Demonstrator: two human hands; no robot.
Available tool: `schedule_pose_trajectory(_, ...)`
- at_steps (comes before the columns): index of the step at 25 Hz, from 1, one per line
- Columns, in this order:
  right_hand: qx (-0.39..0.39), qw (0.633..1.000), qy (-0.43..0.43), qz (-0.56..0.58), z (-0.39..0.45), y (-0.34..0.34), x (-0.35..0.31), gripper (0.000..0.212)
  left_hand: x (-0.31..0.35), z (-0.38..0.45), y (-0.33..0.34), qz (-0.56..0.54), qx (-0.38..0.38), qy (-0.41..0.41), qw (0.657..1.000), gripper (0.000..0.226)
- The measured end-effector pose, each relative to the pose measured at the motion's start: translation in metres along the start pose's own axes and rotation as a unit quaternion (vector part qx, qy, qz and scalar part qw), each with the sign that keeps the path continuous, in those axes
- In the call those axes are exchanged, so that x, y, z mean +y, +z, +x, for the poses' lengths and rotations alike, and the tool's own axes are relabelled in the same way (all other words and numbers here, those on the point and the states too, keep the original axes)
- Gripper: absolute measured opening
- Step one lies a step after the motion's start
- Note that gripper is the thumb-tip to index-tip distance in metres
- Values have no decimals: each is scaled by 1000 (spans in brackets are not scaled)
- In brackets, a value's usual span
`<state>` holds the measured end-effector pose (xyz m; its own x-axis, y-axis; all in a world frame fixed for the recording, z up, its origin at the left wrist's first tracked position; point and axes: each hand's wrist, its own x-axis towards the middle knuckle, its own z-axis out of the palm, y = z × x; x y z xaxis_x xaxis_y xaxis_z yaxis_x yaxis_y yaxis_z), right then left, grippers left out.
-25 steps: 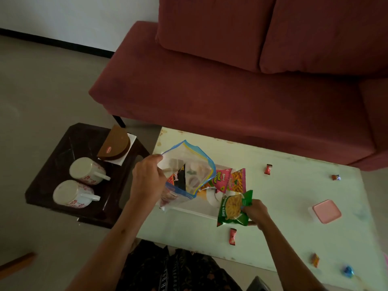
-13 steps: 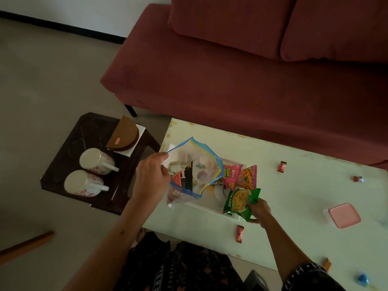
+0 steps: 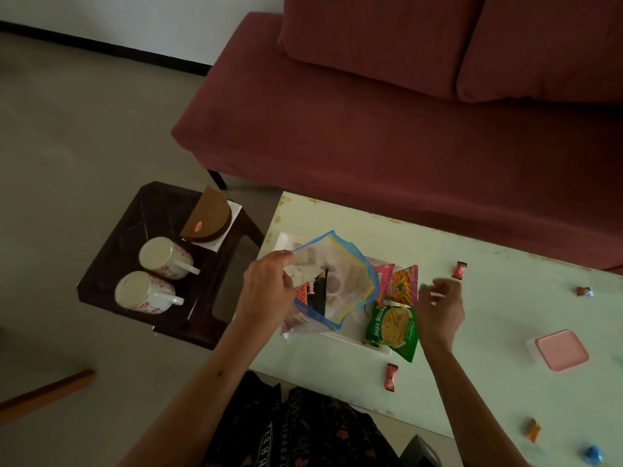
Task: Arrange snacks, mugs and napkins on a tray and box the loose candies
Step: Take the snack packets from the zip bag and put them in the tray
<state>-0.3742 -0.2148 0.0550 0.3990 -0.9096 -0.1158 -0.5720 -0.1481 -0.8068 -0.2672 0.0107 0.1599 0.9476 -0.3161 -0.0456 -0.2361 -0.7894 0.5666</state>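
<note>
Two hands: left hand [image 3: 268, 291] pinches zip bag [image 3: 332, 284]; right hand [image 3: 440, 306] hovers, grip loose.

Bare tabletop [image 3: 499, 318] right of snack packets [image 3: 397, 305]

Single head-worn view, steeply down and forward over the table [image 3: 472, 298], close above both forearms

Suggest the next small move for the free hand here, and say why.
Probably the right hand should reach into the open zip bag for the black packet: the left hand holds the bag's rim open, and the green packet lies released on the white tray.
</note>
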Motion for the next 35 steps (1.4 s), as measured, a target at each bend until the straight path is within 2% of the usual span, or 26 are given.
schedule_pose_trajectory(1,-26,996,-67,51,-10,-1,-22,8,1,-2,2,1,-3,5,1000,35)
schedule_pose_trajectory(2,-88,987,-116,67,-20,3,-43,12,3,-4,4,1,-6,12,1000,36)
schedule_pose_trajectory(3,-178,973,-145,34,-26,10,-57,13,5,-7,5,-1,-9,23,1000,36)
schedule_pose_trajectory(4,-284,946,-150,-49,-30,21,-67,15,7,-9,6,-6,-13,33,999,37)
schedule_pose_trajectory(6,-455,853,-95,-239,-30,46,-72,40,11,-12,8,-19,-18,51,998,39)
schedule_pose_trajectory(7,-500,814,-45,-291,-26,58,-68,45,13,-14,9,-26,-19,59,998,39)
schedule_pose_trajectory(8,-515,801,-1,-305,-23,66,-62,44,14,-16,9,-32,-20,66,997,38)
schedule_pose_trajectory(10,-499,816,58,-287,-20,77,-49,39,16,-22,9,-42,-18,78,996,37)
schedule_pose_trajectory(12,-468,840,60,-268,-25,82,-40,31,15,-27,8,-47,-18,88,995,37)
schedule_pose_trajectory(15,-432,873,25,-224,-35,84,-42,19,8,-30,6,-44,-13,84,995,37)
schedule_pose_trajectory(17,-413,874,-37,-253,-36,78,-55,8,5,-30,3,-39,-3,76,996,37)
schedule_pose_trajectory(19,-368,872,-122,-301,-39,63,-77,18,4,-29,0,-37,7,79,996,35)
schedule_pose_trajectory(22,-257,909,-190,-269,-39,12,-116,20,-2,-24,-4,-37,25,64,997,33)
schedule_pose_trajectory(24,-170,945,-201,-195,-27,-38,-129,15,-10,-17,-9,-24,37,30,999,33)
schedule_pose_trajectory(26,-116,968,-185,-120,-13,-82,-133,12,-21,-12,-16,-13,53,-1,999,35)
schedule_pose_trajectory(29,-130,986,-88,-59,-9,-95,-106,4,-37,-6,-31,-23,79,-46,996,35)
schedule_pose_trajectory(31,-172,980,-38,-93,-14,-69,-71,2,-45,-4,-39,-22,93,-52,994,35)
schedule_pose_trajectory(35,-230,952,12,-200,-26,1,0,18,-52,-6,-44,-8,104,-49,993,36)
